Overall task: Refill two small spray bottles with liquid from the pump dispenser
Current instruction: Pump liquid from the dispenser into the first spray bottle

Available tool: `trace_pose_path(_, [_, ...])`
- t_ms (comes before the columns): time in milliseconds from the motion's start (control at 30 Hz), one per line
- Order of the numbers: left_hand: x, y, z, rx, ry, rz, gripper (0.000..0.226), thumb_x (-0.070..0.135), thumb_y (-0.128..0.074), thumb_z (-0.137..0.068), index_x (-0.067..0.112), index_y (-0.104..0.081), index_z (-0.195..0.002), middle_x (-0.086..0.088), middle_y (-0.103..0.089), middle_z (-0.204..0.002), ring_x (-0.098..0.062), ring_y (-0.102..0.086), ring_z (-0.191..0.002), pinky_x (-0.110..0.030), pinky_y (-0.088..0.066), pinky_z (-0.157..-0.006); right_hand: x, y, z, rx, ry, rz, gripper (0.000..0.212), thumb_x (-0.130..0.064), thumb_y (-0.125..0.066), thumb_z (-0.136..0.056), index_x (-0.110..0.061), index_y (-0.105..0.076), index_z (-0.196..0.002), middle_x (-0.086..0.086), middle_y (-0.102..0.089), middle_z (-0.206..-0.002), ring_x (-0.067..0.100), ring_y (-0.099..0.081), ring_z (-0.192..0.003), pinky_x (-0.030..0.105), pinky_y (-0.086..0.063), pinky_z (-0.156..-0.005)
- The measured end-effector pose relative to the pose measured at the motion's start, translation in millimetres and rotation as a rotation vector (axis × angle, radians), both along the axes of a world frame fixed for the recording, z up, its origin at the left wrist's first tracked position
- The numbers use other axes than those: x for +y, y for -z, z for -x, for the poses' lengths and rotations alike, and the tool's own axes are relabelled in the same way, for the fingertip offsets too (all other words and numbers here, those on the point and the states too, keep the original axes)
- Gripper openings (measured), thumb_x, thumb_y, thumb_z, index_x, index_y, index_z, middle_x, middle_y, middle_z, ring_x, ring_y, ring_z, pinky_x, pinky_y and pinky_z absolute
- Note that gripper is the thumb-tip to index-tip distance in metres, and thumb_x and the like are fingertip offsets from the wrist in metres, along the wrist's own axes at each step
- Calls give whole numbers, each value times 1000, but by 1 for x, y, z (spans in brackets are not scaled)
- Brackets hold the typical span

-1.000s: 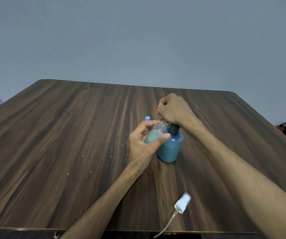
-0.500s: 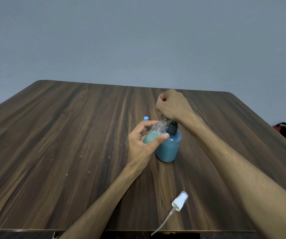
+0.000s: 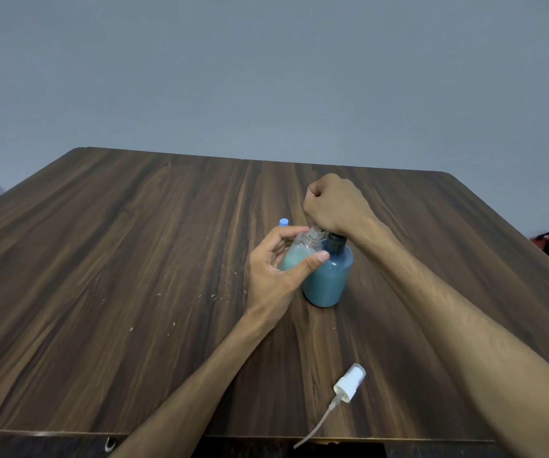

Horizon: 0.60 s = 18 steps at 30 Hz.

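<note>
Left hand (image 3: 274,269) grips small bottle (image 3: 299,252), neck tilted up-right toward pump bottle (image 3: 327,276). Right hand (image 3: 334,203) fisted over upright pump; contents of its grip hidden.

The left hand (image 3: 274,272) reaches in from near, fingers and thumb curled in a grip (palm facing right). The right hand (image 3: 334,203), farther, is fisted, knuckles up.

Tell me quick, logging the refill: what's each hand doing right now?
Left hand: holds the small clear bottle.
Right hand: fisted over the pump dispenser; its pump head is hidden.
</note>
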State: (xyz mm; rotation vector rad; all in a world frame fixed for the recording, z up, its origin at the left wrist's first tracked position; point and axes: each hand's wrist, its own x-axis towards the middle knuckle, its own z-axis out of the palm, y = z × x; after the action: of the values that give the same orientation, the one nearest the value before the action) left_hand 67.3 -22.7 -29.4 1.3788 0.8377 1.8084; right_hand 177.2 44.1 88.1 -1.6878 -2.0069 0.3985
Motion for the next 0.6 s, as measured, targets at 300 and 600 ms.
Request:
trace_pose_path(300, [0,-2,0,-5,9,-3,39,8,-89,-80,3,-71,-114,-9,-78,-109,-25,-76,-102,-28,-60,-87,1,-1,-1,-11,-1,-19,25,-12,-46,-80,-15,-42,-55,-2,-49,-53,23,-41,-56,32,-37,-58])
trace_pose_path(600, [-1,-3,0,-3,10,-14,41,16,-90,-80,4,-71,-114,-9,-77,-111,-28,-76,-104,-32,-61,-89,-2,-7,1,-26,37,-17,23,-11,-47,-79,-15,-41,-57,-2,-49,-57,22,-43,-56,31,-34,-56])
